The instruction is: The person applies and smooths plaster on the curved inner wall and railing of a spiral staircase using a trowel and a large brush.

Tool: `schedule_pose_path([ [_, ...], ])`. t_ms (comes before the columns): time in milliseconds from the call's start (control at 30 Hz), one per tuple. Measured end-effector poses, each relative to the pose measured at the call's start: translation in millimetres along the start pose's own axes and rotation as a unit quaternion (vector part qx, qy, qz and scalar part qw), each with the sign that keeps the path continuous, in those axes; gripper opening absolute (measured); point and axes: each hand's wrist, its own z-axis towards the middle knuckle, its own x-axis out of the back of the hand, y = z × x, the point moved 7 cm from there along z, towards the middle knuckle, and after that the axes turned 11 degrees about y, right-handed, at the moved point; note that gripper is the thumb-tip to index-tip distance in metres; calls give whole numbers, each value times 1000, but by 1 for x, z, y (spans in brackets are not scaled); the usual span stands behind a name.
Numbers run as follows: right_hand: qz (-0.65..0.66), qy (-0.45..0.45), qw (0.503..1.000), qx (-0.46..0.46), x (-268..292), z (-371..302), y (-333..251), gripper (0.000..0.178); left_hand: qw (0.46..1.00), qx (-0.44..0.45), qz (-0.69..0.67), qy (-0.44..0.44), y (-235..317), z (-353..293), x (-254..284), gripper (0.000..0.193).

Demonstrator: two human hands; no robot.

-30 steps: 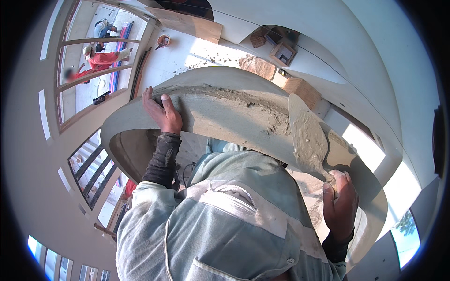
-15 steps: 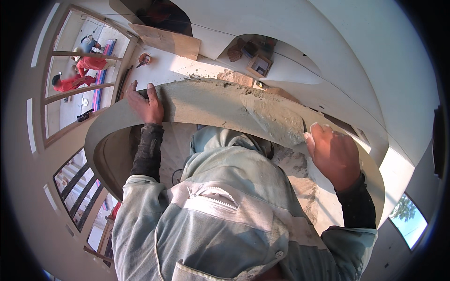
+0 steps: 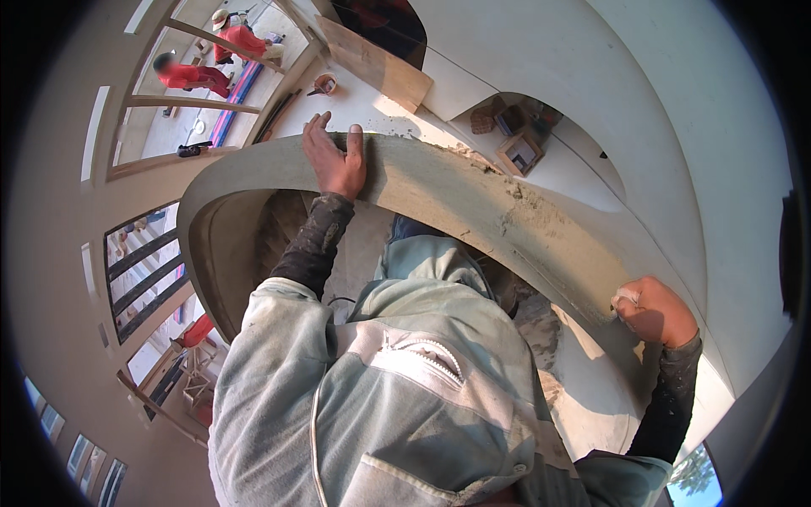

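A curved, grey plastered parapet wall (image 3: 414, 176) arcs across in front of me, with a broad top surface. My left hand (image 3: 336, 160) lies on the left part of that top, its fingers stretched out and the thumb apart. At the wall's right part, my right hand (image 3: 657, 311) is closed close against the surface; what it grips is hidden by the fingers, and something whitish shows at the fingertips. Rough wet mortar (image 3: 525, 203) sits in lumps along the far edge, and thin ridges run through the smoother plaster towards my right hand.
Beyond the wall, a wooden board (image 3: 376, 63) leans by an arched opening, with an orange bucket (image 3: 323, 84) nearby. A wooden box (image 3: 519, 153) stands in another niche. Two people in red (image 3: 194, 76) are outside the framed window at the left. Curved white walls rise at the right.
My right hand has moved right along the wall, and the mortar near it now looks flatter. My left hand still rests on the top. The whole view has shifted.
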Motion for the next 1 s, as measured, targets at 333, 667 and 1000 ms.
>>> schedule_pose_path([
  [333,213,-61,974,-51,18,1,35,21,1000,-7,10,6,-2,1,4,54],
  [667,244,2,968,63,49,20,37,46,1000,-1,-6,-5,3,3,2,52],
  [1000,64,5,998,15,69,55,14,48,999,14,2,-38,8,1,-6,55],
])
